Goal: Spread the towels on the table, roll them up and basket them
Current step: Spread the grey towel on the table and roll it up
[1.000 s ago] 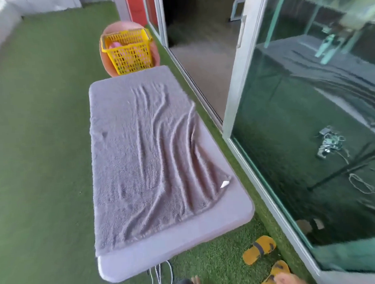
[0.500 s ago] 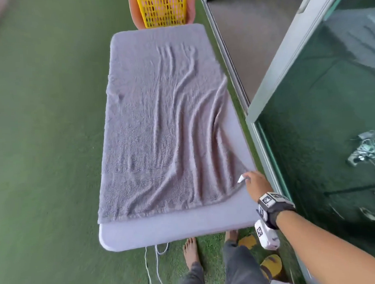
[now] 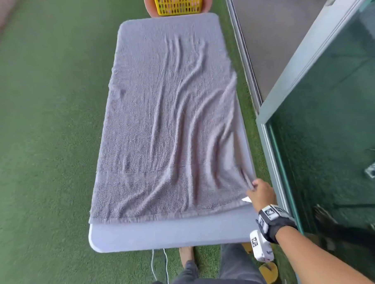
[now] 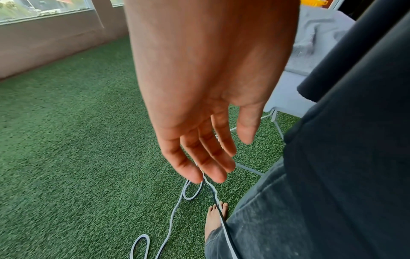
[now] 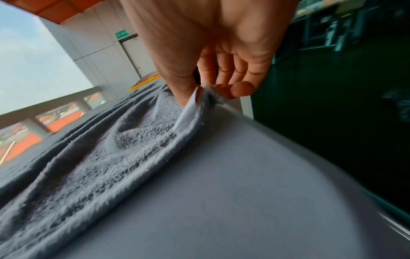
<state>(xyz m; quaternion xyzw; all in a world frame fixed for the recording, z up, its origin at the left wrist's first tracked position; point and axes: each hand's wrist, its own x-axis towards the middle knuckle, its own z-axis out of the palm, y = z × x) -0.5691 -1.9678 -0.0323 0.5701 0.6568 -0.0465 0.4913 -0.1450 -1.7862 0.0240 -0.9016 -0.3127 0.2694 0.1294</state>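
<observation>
Your right hand [image 3: 261,194] pinches the near right corner of the grey towel [image 3: 166,125], thumb and fingertips [image 5: 240,90] closed on the hem beside its white label [image 5: 188,112]. The towel lies spread and rippled along the grey table [image 3: 165,235], with the yellow basket [image 3: 178,2] beyond the far end. Your left hand [image 4: 206,98] hangs at your side over the green turf [image 3: 43,148], fingers loose and holding nothing.

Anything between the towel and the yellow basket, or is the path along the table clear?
Nothing visible. The grey towel lies spread along the table, its near corner pinched by the right hand. The yellow basket sits just past the table's far end, and only wrinkled towel lies between.
</observation>
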